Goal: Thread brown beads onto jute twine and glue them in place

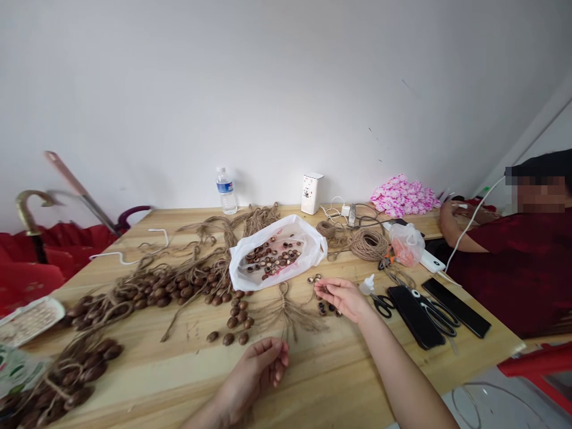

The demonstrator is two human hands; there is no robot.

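Observation:
My left hand (263, 364) is over the near middle of the table, its fingers curled in and the thumb against them; what they hold, if anything, is hidden. My right hand (346, 299) is closed, fingertips together on a small brown piece that looks like a nut shell (326, 289). Beneath and beside it lie several half shells (333, 309). Between the hands, a bundle of knotted twine strands (284, 310) fans out below a loop. Whole round brown nuts (232, 322) sit left of it. Behind stands an open white plastic bag (279, 283) containing many half shells (272, 260).
Strung brown nuts with twine (165, 289) cover the table's left. Twine coils (369, 244), a glue bottle (367, 285), scissors (435, 314) and phones (415, 319) lie right. A water bottle (226, 193) stands at the wall. A person (531, 256) sits at the right.

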